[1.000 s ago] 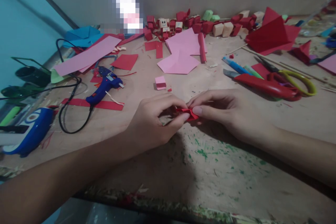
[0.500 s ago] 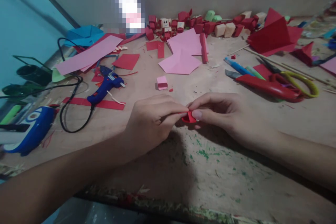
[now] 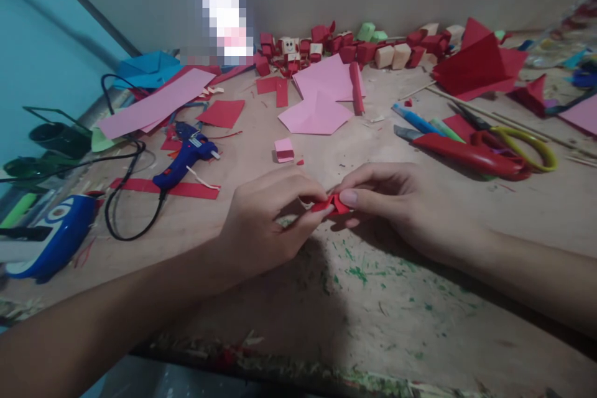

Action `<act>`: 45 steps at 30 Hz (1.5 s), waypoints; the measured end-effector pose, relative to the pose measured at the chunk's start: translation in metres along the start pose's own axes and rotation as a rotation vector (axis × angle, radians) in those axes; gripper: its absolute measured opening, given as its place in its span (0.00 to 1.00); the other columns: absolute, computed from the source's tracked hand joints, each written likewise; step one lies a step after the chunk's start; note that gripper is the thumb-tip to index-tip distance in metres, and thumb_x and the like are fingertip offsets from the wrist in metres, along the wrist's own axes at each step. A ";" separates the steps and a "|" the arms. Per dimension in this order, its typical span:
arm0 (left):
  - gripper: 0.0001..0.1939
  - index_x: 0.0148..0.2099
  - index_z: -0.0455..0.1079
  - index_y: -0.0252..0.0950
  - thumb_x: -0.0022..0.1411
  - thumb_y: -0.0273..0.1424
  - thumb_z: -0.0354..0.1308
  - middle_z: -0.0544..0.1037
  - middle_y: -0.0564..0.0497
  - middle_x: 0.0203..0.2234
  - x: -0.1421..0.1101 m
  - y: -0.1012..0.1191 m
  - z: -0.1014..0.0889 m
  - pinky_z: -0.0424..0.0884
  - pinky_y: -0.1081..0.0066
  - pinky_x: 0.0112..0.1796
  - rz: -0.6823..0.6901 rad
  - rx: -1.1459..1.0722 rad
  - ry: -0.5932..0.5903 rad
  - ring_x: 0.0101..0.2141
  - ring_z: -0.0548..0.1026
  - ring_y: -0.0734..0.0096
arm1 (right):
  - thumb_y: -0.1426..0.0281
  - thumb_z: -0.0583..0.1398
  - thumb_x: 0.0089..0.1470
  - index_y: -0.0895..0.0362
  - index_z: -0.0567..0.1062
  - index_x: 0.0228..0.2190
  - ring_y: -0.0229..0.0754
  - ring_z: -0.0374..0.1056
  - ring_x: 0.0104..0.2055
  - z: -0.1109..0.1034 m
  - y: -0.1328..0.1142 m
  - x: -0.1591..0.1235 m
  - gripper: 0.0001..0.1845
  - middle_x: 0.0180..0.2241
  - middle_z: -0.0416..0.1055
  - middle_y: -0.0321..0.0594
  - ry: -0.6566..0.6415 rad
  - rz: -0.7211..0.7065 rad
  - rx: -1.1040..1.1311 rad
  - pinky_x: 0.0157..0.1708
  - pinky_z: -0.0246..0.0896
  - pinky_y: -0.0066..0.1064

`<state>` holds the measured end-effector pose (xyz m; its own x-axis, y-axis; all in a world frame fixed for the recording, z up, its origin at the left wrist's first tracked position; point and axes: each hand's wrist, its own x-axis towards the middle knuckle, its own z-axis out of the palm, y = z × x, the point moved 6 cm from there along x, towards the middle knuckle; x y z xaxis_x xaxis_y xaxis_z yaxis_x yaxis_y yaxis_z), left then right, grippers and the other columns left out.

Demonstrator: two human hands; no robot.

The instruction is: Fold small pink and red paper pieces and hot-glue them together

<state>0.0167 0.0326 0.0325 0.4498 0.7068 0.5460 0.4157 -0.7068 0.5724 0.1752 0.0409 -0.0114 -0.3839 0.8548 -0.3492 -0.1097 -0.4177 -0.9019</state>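
Observation:
A small folded piece of red paper is pinched between both hands above the table's middle. My left hand grips its left side with thumb and forefinger. On the right side, my right hand presses it between thumb and fingers, which partly cover it. Just beyond the hands sits a little pink paper box, with a tiny red scrap beside it. Farther back lie sheets of pink paper and a rolled red strip.
At left lie a blue glue gun with a looping black cord and a blue-and-white tape dispenser. A red utility knife and yellow-handled scissors rest at right. Several small paper blocks line the wall.
My left thumb and forefinger have shifted on the red paper, and more of its left part shows. My right hand keeps its pinch. The view has shifted slightly.

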 end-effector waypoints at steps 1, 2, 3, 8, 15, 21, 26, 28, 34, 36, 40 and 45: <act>0.04 0.39 0.73 0.39 0.64 0.25 0.63 0.81 0.52 0.32 0.000 0.000 0.000 0.73 0.68 0.37 -0.010 -0.006 -0.004 0.33 0.78 0.70 | 0.65 0.73 0.49 0.60 0.80 0.30 0.33 0.73 0.26 -0.001 0.000 0.000 0.12 0.27 0.80 0.40 0.004 0.003 0.023 0.24 0.66 0.20; 0.04 0.40 0.73 0.39 0.64 0.25 0.62 0.81 0.51 0.32 0.000 0.000 -0.001 0.74 0.68 0.38 -0.023 -0.009 -0.010 0.34 0.78 0.69 | 0.66 0.73 0.48 0.60 0.80 0.30 0.34 0.74 0.26 -0.001 0.001 0.000 0.12 0.27 0.80 0.39 0.009 0.003 0.046 0.25 0.67 0.20; 0.03 0.40 0.73 0.39 0.64 0.26 0.62 0.81 0.51 0.33 0.000 0.000 -0.001 0.74 0.67 0.39 -0.028 -0.013 -0.020 0.35 0.78 0.69 | 0.66 0.74 0.48 0.59 0.80 0.30 0.34 0.74 0.27 -0.002 0.001 0.001 0.12 0.27 0.80 0.39 0.013 -0.001 0.067 0.27 0.69 0.21; 0.05 0.43 0.74 0.38 0.67 0.28 0.58 0.81 0.47 0.36 0.001 0.001 -0.003 0.75 0.65 0.39 -0.014 -0.060 -0.063 0.37 0.78 0.66 | 0.67 0.74 0.47 0.58 0.80 0.30 0.36 0.76 0.28 -0.005 0.003 0.002 0.10 0.28 0.80 0.39 0.018 -0.023 0.105 0.26 0.70 0.23; 0.04 0.38 0.74 0.40 0.65 0.25 0.61 0.80 0.52 0.32 0.002 -0.002 -0.002 0.75 0.67 0.37 -0.043 -0.023 -0.019 0.34 0.77 0.69 | 0.69 0.71 0.52 0.58 0.81 0.32 0.33 0.74 0.28 -0.002 0.005 0.003 0.07 0.29 0.81 0.39 -0.054 -0.025 0.069 0.29 0.69 0.21; 0.02 0.40 0.75 0.35 0.64 0.25 0.63 0.81 0.49 0.32 0.003 -0.002 0.000 0.73 0.69 0.37 -0.018 -0.003 -0.017 0.34 0.78 0.70 | 0.65 0.71 0.52 0.59 0.81 0.32 0.35 0.73 0.26 -0.002 0.000 0.001 0.10 0.28 0.80 0.40 -0.030 -0.021 -0.053 0.21 0.62 0.22; 0.04 0.40 0.76 0.37 0.67 0.25 0.59 0.82 0.49 0.33 0.003 -0.002 0.004 0.74 0.68 0.38 0.029 0.058 -0.085 0.35 0.79 0.69 | 0.63 0.72 0.50 0.59 0.80 0.31 0.34 0.69 0.23 -0.002 -0.002 0.000 0.13 0.24 0.77 0.38 -0.015 -0.021 -0.134 0.18 0.59 0.23; 0.05 0.38 0.76 0.37 0.67 0.26 0.59 0.82 0.50 0.31 0.003 -0.002 0.004 0.73 0.67 0.37 0.053 0.104 -0.099 0.33 0.79 0.68 | 0.61 0.71 0.50 0.59 0.80 0.31 0.35 0.69 0.23 -0.002 -0.002 0.000 0.13 0.25 0.78 0.39 -0.018 -0.027 -0.191 0.19 0.59 0.24; 0.06 0.34 0.73 0.38 0.65 0.26 0.59 0.80 0.52 0.26 0.002 0.000 0.006 0.70 0.65 0.34 0.105 0.177 -0.119 0.28 0.76 0.67 | 0.60 0.69 0.53 0.59 0.81 0.31 0.34 0.67 0.23 0.002 -0.003 -0.001 0.13 0.24 0.76 0.38 -0.059 -0.047 -0.279 0.20 0.58 0.25; 0.06 0.33 0.73 0.38 0.64 0.26 0.58 0.79 0.52 0.25 0.001 0.001 0.007 0.68 0.64 0.33 0.123 0.184 -0.129 0.27 0.75 0.67 | 0.61 0.69 0.54 0.59 0.80 0.31 0.33 0.65 0.22 0.004 -0.004 -0.001 0.13 0.23 0.74 0.36 -0.076 -0.053 -0.268 0.20 0.57 0.24; 0.04 0.35 0.74 0.37 0.64 0.27 0.60 0.80 0.51 0.28 0.000 -0.001 0.008 0.68 0.65 0.35 0.112 0.173 -0.145 0.30 0.76 0.67 | 0.62 0.70 0.53 0.59 0.79 0.32 0.32 0.63 0.22 0.005 -0.002 -0.001 0.13 0.22 0.73 0.35 -0.082 -0.042 -0.225 0.21 0.57 0.24; 0.07 0.35 0.75 0.36 0.67 0.26 0.57 0.81 0.51 0.29 -0.001 -0.003 0.013 0.68 0.66 0.37 0.102 0.200 -0.170 0.32 0.77 0.67 | 0.63 0.71 0.51 0.58 0.76 0.33 0.33 0.61 0.22 0.006 0.004 0.000 0.14 0.22 0.72 0.34 -0.097 0.019 -0.148 0.21 0.53 0.24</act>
<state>0.0248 0.0336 0.0221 0.6165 0.6283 0.4745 0.5015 -0.7779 0.3785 0.1694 0.0371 -0.0139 -0.4723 0.8102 -0.3471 0.0324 -0.3776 -0.9254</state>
